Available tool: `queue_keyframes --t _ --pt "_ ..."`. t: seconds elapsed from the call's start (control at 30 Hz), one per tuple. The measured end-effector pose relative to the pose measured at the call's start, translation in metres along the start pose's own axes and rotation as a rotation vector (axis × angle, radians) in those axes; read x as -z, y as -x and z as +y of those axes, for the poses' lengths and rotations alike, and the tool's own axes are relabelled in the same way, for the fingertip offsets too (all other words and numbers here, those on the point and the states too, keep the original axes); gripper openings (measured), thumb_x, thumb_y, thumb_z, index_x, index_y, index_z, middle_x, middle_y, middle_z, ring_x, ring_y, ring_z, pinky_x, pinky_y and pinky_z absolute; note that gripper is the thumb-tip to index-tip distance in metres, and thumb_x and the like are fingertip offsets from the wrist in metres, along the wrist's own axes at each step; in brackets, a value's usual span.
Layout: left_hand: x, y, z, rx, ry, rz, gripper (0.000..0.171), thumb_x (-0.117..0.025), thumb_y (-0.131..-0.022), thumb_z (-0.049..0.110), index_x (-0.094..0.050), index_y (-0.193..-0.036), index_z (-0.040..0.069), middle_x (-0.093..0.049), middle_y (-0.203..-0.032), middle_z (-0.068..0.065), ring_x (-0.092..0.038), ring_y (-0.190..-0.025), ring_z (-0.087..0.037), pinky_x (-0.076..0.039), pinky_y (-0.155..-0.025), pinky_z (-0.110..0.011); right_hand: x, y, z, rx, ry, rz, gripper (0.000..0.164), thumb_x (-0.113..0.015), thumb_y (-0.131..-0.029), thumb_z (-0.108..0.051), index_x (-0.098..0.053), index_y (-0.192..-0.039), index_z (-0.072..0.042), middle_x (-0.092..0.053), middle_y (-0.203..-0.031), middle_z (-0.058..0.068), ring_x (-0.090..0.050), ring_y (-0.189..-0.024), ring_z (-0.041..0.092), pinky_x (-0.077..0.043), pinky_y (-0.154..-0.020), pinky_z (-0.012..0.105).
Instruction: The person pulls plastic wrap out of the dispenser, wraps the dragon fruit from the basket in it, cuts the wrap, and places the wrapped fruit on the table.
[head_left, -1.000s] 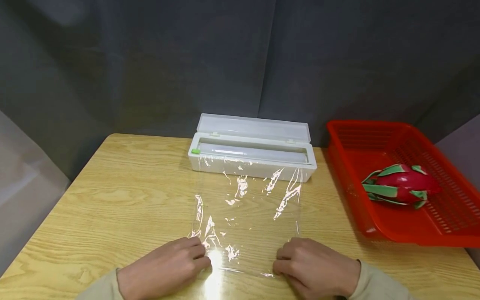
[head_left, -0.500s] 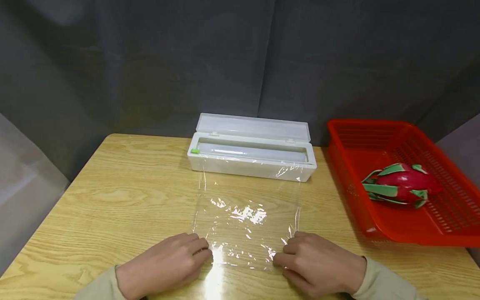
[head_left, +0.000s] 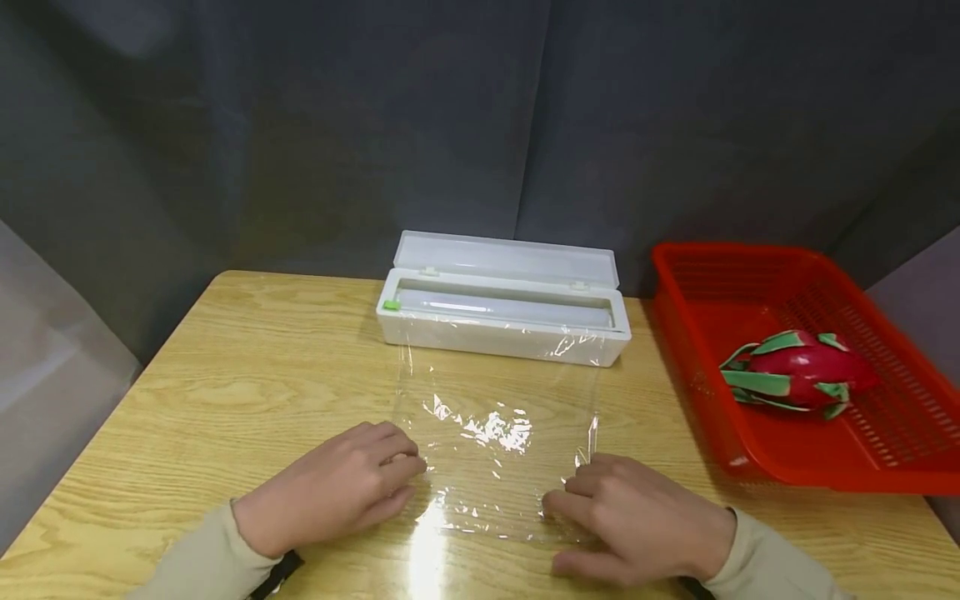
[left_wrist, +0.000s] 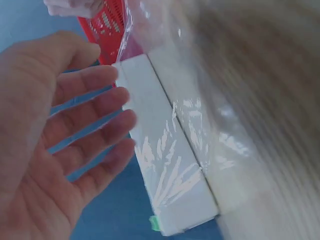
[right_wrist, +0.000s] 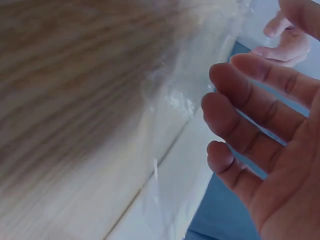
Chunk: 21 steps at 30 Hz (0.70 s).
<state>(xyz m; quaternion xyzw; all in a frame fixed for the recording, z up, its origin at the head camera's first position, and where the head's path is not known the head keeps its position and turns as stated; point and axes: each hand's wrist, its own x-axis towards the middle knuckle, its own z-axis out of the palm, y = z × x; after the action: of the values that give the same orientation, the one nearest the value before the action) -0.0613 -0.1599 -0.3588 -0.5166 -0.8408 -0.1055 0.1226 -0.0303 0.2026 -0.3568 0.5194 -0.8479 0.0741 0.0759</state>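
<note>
A sheet of clear cling film (head_left: 487,433) runs from the roll (head_left: 510,308) in a white dispenser box (head_left: 502,337) toward me and lies over the wooden table. At the sheet's near left edge is my left hand (head_left: 337,487), its fingers loosely bent and apart, with nothing between them in the left wrist view. On the near right edge, my right hand (head_left: 637,521) has its thumb spread away from the fingers; the right wrist view shows those fingers relaxed, holding nothing. The box's lid (head_left: 506,257) stands raised, and a green slider (head_left: 392,306) sits at its left end.
On the right stands a red plastic basket (head_left: 720,400) with a pink dragon fruit (head_left: 806,371) lying in it. A dark curtain (head_left: 375,125) hangs behind the table (head_left: 247,383).
Both hands have let go of the cling film's near corners and their fingers have loosened. The left hand has shifted slightly up and away. The sheet has settled flatter on the table.
</note>
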Motion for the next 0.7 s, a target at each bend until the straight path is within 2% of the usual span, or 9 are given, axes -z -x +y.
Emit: queue_keyframes --t 0.13,0.3,0.5,0.7 --pt "-0.003 -0.006 -0.013 0.046 0.087 0.029 0.02 -0.074 -0.095 0.023 -0.075 -0.113 0.014 -0.071 -0.116 0.001 -0.066 -0.11 -0.013 -0.059 -0.096 -0.03 0.004 -0.003 0.003 -0.029 -0.002 0.05 0.037 -0.072 -0.091 -0.056 -0.069 -0.106 -0.022 -0.059 -0.075 -0.017 -0.05 -0.07 -0.001 -0.048 -0.069 0.019" --pt "-0.01 -0.014 -0.031 0.086 0.073 0.053 0.025 -0.077 -0.092 0.025 -0.074 -0.115 0.014 -0.071 -0.119 -0.003 -0.066 -0.114 -0.018 -0.058 -0.101 -0.035 0.009 -0.009 0.009 -0.045 0.003 0.108 0.04 -0.073 -0.09 -0.056 -0.072 -0.106 -0.019 -0.063 -0.077 -0.015 -0.053 -0.071 0.0 -0.049 -0.07 0.021" --pt "-0.02 -0.02 -0.054 0.189 0.115 0.009 0.028 -0.074 -0.095 0.028 -0.073 -0.121 0.015 -0.07 -0.123 -0.001 -0.065 -0.118 -0.017 -0.056 -0.105 -0.035 0.012 -0.008 0.016 -0.061 0.013 0.188 0.038 -0.073 -0.091 -0.056 -0.072 -0.102 -0.02 -0.062 -0.075 -0.016 -0.051 -0.07 -0.001 -0.047 -0.068 0.018" --pt "-0.023 -0.024 -0.063 0.211 0.134 -0.033 0.031 -0.073 -0.096 0.028 -0.073 -0.123 0.013 -0.071 -0.127 -0.005 -0.065 -0.121 -0.019 -0.055 -0.108 -0.037 0.018 -0.008 0.024 -0.112 0.027 0.206 0.037 -0.071 -0.091 -0.057 -0.072 -0.102 -0.021 -0.061 -0.074 -0.016 -0.049 -0.07 -0.002 -0.047 -0.07 0.019"
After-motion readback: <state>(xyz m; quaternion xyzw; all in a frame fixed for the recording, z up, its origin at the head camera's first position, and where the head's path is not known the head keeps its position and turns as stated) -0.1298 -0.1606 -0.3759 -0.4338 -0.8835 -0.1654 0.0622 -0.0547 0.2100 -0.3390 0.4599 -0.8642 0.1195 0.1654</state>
